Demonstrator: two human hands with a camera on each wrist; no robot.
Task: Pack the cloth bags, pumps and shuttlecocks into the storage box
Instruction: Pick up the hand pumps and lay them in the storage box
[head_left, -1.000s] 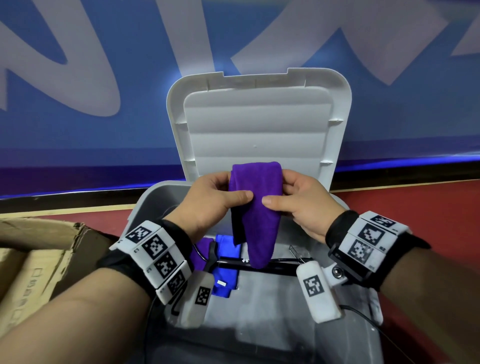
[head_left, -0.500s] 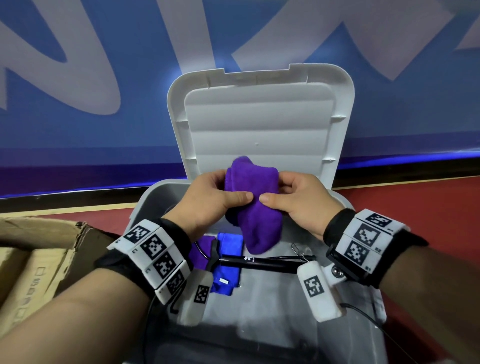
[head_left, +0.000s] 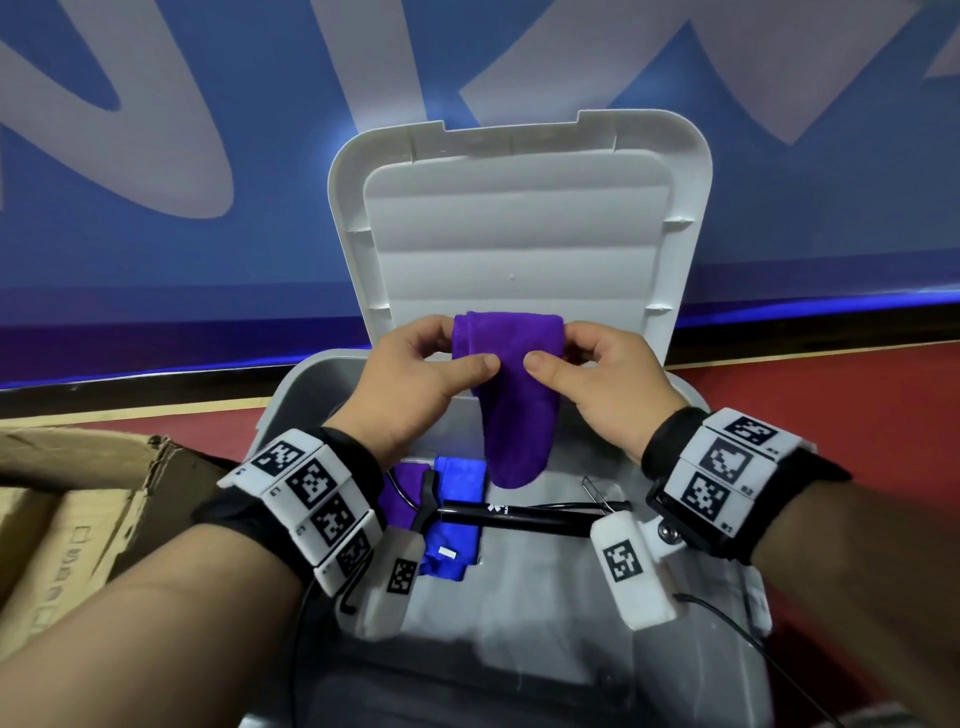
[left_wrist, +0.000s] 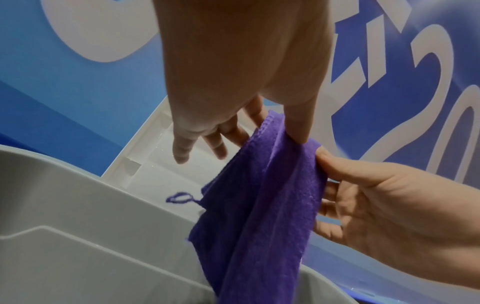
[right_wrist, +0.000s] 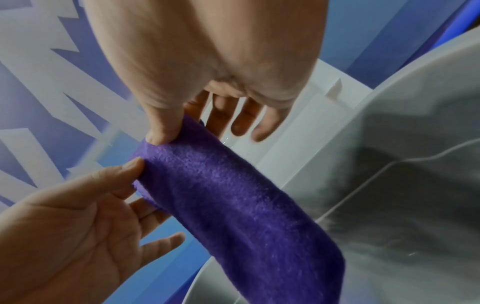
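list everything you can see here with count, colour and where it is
purple cloth bag: 1, purple, held up over the open box, hanging down folded
storage box: 1, grey, in front of the person, open
lid: 1, white, swung up at the back of the box
blue cloth bag: 1, blue, on the box floor, left side, under the pump
second purple cloth: 1, purple, in the box left of the blue one, mostly hidden
pump: 1, black, lying across the box floor
cardboard box: 1, brown, left of the storage box
floor: red
wall banner: blue with white shapes, behind
wrist bands: 2, white with black markers
left hand: pinches the bag's top
right hand: pinches the bag's top
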